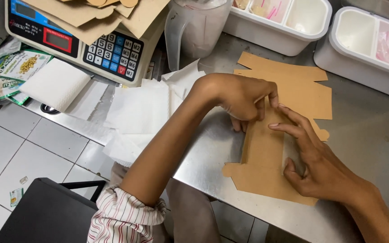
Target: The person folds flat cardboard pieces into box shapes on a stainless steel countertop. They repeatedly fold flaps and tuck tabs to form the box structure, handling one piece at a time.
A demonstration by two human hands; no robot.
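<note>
Two hands work a flat brown cardboard blank (262,157) lying on the steel desk (370,130) at centre right of the frame. The left hand (239,96) is curled, fingers pinching a raised fold of the blank near its upper end. The right hand (314,157) lies open, fingers spread and pressing the blank flat. A second cardboard blank (302,90) lies beneath, further up. White paper sheets (136,112) sit left of centre; a weighing scale (82,45) occupies the upper left, two white bins (338,31) the upper right.
</note>
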